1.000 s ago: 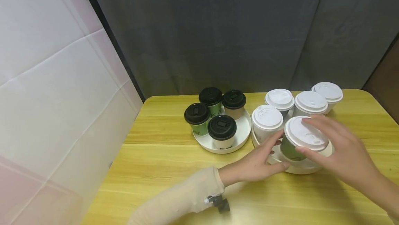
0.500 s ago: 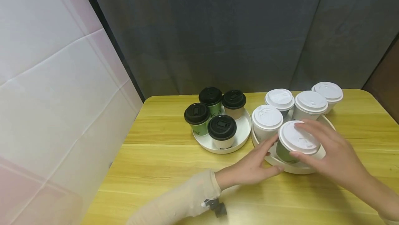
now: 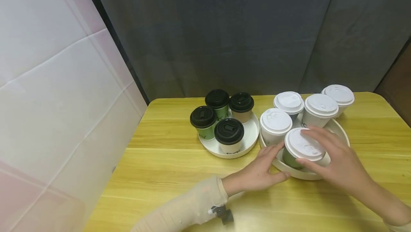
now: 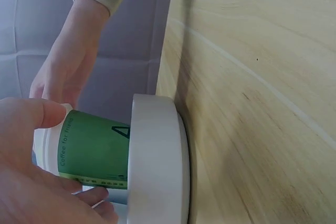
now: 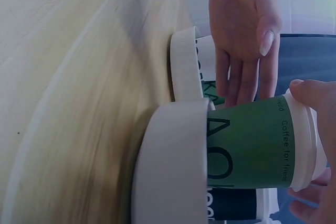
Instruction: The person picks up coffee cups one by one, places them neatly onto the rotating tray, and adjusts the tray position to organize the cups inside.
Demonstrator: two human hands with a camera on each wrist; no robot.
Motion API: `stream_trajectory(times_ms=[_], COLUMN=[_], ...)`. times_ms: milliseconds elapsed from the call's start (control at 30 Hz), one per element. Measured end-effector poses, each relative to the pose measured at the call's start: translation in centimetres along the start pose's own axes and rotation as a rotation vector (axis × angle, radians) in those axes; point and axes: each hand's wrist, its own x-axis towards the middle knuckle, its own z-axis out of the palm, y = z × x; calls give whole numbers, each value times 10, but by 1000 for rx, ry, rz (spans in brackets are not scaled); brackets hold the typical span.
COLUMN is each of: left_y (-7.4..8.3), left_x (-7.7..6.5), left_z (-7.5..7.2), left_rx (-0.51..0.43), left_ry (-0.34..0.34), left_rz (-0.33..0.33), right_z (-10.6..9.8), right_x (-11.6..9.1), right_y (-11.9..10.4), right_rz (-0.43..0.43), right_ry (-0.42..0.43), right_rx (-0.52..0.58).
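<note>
A green paper coffee cup with a white lid stands at the front of the right-hand white tray. My right hand grips it by the lid, thumb on the near side and fingers over the far side. The tray wall hides the cup's base in both wrist views. My left hand is at the cup's left, fingers extended and palm toward it, holding nothing. Behind the cup are several more white-lidded cups, among them a white cup right by my left fingertips.
Left of this tray, a smaller white plate carries several black-lidded cups, the nearest a white cup. A white-lidded cup is at the back right. Dark fabric hangs behind the wooden table; a pale panel stands left.
My right hand has brought the green cup left and down toward the tray's front. My left hand has drawn slightly left. The other cups have stayed in place.
</note>
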Motion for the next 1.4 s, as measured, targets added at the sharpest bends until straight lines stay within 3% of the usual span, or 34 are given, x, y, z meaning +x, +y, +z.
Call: stream_trajectory(times_ms=[367, 767, 1400], left_y=[-3, -5, -7], left_x=[1, 1, -2], left_z=[4, 4, 3], left_rx=[47, 43, 34], left_ry=[13, -3, 7], left_rz=[-2, -49, -61], right_z=[8, 13, 9], right_x=[-3, -4, -1], right_y=[4, 5, 2], right_rz=[-6, 3, -16], right_ry=[-11, -33, -112], right_rx=[6, 9, -12])
